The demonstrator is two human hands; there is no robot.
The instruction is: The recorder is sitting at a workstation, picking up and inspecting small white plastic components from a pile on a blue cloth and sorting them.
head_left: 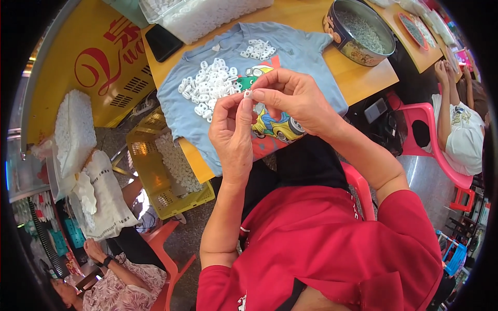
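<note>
My left hand (233, 132) and my right hand (298, 98) meet over the blue T-shirt (306, 52) spread on the table. Between their thumbs and fingertips they pinch one small white plastic piece (248, 95) with a dark hole in it. Just beyond my left hand lies a loose heap of similar white plastic pieces (207, 83), rounded and with holes. A smaller group of white pieces (258, 49) lies farther back on the shirt. The shirt's colourful cartoon print (280, 127) is partly covered by my hands.
At the back stand a clear bin of white parts (202, 20) and a round tin of small metal parts (358, 31); a black phone (163, 42) lies between shirt and bin. Below left is a yellow crate (150, 192). Other people sit left and right, near a pink chair (430, 140).
</note>
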